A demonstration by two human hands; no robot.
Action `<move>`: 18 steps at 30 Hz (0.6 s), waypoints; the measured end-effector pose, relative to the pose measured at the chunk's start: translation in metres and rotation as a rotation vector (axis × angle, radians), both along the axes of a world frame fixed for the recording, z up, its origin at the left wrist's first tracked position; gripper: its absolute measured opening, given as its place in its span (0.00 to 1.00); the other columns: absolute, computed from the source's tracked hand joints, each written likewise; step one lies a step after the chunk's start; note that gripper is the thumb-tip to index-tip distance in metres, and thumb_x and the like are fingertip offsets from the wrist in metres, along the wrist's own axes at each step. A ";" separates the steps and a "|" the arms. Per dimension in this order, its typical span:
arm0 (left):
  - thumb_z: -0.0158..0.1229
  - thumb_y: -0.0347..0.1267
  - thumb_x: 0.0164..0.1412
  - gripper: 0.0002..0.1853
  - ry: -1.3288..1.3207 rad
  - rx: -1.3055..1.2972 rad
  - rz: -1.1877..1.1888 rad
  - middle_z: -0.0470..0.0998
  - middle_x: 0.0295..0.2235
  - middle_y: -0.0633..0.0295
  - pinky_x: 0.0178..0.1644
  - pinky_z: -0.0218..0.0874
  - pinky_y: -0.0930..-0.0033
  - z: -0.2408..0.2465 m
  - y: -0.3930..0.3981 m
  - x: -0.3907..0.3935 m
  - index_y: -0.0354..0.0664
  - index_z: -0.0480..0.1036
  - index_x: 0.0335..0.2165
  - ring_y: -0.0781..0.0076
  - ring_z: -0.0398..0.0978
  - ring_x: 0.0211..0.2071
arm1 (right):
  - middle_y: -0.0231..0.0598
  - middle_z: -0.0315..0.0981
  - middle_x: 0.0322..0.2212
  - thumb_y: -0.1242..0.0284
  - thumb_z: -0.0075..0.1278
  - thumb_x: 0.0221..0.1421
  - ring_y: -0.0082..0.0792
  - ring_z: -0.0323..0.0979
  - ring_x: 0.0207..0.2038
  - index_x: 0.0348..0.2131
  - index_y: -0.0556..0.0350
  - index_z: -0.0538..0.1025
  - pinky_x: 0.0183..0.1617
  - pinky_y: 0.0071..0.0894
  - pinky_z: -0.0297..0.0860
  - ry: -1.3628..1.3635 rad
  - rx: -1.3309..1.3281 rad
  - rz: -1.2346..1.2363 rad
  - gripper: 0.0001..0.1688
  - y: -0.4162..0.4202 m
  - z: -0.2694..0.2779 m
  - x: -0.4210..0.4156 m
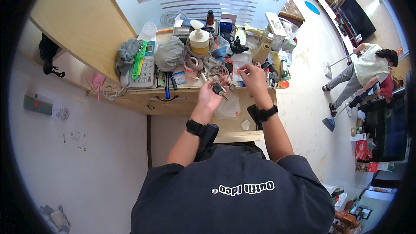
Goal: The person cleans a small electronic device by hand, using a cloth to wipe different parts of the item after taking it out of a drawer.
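Observation:
My left hand, palm up at the front edge of the cluttered wooden desk, holds a bunch of keys with a dark key head. Over the desk to its right, my right hand has thumb and forefinger pinched at a small orange-red round item. Behind the hands lie a coiled cable and rolls of tape. A pump bottle stands farther back. Black and blue markers lie left of my left hand. Below the hands is an open drawer with a clear plastic bag.
A corded telephone with a green brush on it sits at the desk's left. Brown tape rolls stand at the right. A person with a broom and a dustpan is on the floor to the right, beside another person in red.

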State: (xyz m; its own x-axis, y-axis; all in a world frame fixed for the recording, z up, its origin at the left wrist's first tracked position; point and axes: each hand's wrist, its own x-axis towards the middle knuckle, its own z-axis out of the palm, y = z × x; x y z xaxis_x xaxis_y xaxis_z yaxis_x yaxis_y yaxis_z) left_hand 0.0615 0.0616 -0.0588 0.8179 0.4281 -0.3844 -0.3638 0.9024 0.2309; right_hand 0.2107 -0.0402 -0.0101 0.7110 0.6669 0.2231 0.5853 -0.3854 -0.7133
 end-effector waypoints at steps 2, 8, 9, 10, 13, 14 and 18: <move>0.40 0.32 0.61 0.16 -0.026 -0.123 0.077 0.72 0.44 0.48 0.55 0.59 0.48 0.007 -0.002 -0.004 0.31 0.65 0.42 0.55 0.70 0.47 | 0.51 0.77 0.25 0.66 0.57 0.46 0.49 0.76 0.30 0.27 0.56 0.80 0.36 0.40 0.72 -0.058 -0.149 0.011 0.12 0.009 -0.011 0.007; 0.39 0.33 0.61 0.16 -0.114 -0.221 0.239 0.72 0.44 0.48 0.56 0.59 0.45 -0.007 0.017 -0.029 0.35 0.62 0.44 0.58 0.71 0.46 | 0.54 0.76 0.24 0.63 0.57 0.42 0.52 0.75 0.30 0.23 0.61 0.79 0.38 0.45 0.71 -0.145 -0.352 -0.047 0.16 0.031 -0.026 0.001; 0.39 0.33 0.62 0.16 -0.104 -0.222 0.274 0.72 0.45 0.49 0.56 0.59 0.45 -0.003 0.015 -0.033 0.35 0.62 0.45 0.58 0.71 0.47 | 0.54 0.75 0.24 0.63 0.56 0.42 0.52 0.75 0.30 0.22 0.61 0.79 0.38 0.44 0.71 -0.158 -0.372 -0.050 0.16 0.031 -0.023 0.000; 0.37 0.35 0.62 0.18 -0.085 -0.261 0.288 0.72 0.46 0.50 0.57 0.56 0.44 0.002 0.013 -0.034 0.35 0.62 0.46 0.59 0.70 0.48 | 0.55 0.75 0.24 0.63 0.56 0.41 0.52 0.75 0.30 0.22 0.61 0.79 0.38 0.44 0.71 -0.156 -0.370 -0.059 0.16 0.029 -0.022 -0.001; 0.37 0.36 0.63 0.19 -0.149 -0.273 0.280 0.72 0.46 0.51 0.57 0.56 0.43 0.009 0.010 -0.036 0.35 0.61 0.48 0.59 0.70 0.49 | 0.55 0.75 0.24 0.62 0.56 0.41 0.53 0.75 0.30 0.23 0.61 0.80 0.38 0.45 0.71 -0.119 -0.325 -0.064 0.17 0.027 -0.018 -0.002; 0.36 0.36 0.63 0.20 -0.156 -0.278 0.274 0.72 0.46 0.51 0.57 0.56 0.43 0.009 0.010 -0.035 0.35 0.61 0.48 0.59 0.70 0.49 | 0.55 0.75 0.23 0.61 0.56 0.42 0.53 0.75 0.29 0.24 0.62 0.79 0.37 0.45 0.71 -0.080 -0.286 -0.056 0.19 0.025 -0.016 0.000; 0.36 0.37 0.63 0.20 -0.157 -0.287 0.271 0.71 0.48 0.50 0.58 0.55 0.43 0.006 0.008 -0.034 0.35 0.61 0.48 0.58 0.68 0.51 | 0.50 0.76 0.20 0.58 0.55 0.44 0.43 0.76 0.25 0.26 0.62 0.80 0.33 0.39 0.70 0.182 -0.214 -0.115 0.22 0.011 -0.013 0.006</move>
State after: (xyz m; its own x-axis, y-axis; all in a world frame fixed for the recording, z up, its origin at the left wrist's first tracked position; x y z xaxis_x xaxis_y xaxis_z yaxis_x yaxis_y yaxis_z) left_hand 0.0275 0.0700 -0.0533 0.7490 0.5293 -0.3986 -0.6072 0.7891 -0.0932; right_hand 0.2164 -0.0290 -0.0227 0.7999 0.5979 -0.0516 0.3994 -0.5946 -0.6978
